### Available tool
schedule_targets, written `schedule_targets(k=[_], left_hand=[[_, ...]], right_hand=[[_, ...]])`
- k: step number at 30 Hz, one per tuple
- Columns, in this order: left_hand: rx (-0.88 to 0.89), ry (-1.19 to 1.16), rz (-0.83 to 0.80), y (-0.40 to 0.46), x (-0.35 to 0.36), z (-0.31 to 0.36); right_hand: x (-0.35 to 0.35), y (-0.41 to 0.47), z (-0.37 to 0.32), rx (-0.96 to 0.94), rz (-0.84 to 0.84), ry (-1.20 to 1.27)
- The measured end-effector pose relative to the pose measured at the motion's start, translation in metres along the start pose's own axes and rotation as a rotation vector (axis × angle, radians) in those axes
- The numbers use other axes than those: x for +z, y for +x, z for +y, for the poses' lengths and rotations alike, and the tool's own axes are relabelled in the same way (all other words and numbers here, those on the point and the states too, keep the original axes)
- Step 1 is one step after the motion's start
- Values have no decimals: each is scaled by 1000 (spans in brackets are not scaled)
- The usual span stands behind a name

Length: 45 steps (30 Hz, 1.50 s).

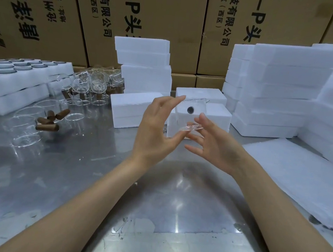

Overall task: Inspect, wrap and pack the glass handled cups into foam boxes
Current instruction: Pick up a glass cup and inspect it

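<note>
A clear glass cup (190, 116) with a small round dark sticker is held up above the metal table (94, 180), in the middle of the view. My left hand (157, 129) grips its left side, fingers on the rim and thumb near the base. The fingertips of my right hand (211, 140) touch the base from the right. Behind the cup stand white foam boxes (130, 107). More glass cups with brown wooden handles (47, 121) lie and stand at the left.
Tall stacks of foam boxes (278, 92) fill the right side and another stack (145, 66) rises at centre back. A foam tray of round lids (8, 76) sits far left. White foam wrap sheets (304, 177) lie at the right. Cardboard cartons (153, 11) wall the back.
</note>
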<state>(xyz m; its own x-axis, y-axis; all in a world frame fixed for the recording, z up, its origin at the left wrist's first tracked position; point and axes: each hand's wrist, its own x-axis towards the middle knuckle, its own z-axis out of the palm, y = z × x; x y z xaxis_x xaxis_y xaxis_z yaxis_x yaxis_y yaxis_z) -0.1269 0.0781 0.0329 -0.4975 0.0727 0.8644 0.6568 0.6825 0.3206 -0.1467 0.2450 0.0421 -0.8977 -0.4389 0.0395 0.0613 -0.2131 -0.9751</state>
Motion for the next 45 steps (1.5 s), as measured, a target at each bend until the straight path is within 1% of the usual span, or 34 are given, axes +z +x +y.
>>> schedule_targets(k=[3,5,10,17,20,22,25,27,29,32,36,42,45], left_hand=[[30,5,-16,0,0,1],[10,-31,-26,2,0,1],[-63,-29,-64,2,0,-1],[-94,-56,-50,3,1,0],[-73,-40,-33,3,1,-1],[-55,-21,-21,3,1,-2],[-5,23,3,2,1,-3],[32,60,23,1,2,-4],[33,37,23,1,2,-3],[1,-35,22,2,1,-1],[-24,-89,26,3,-1,-1],[-138,-111,-109,-2,4,0],[-197,-162,-134,-2,6,1]], right_hand=[[2,0,0,-36,9,-33],[1,1,-1,-27,9,18],[-2,1,-3,14,-101,176],[-4,2,-3,51,-162,198],[-4,2,-2,46,-130,163],[-1,1,-3,24,-53,127],[3,1,-2,-17,74,-3],[5,1,0,-45,84,-56],[6,1,1,-58,83,-65],[4,2,2,-40,106,3],[-1,3,0,38,49,166],[-3,4,4,62,-105,266],[-2,5,5,73,-169,289]])
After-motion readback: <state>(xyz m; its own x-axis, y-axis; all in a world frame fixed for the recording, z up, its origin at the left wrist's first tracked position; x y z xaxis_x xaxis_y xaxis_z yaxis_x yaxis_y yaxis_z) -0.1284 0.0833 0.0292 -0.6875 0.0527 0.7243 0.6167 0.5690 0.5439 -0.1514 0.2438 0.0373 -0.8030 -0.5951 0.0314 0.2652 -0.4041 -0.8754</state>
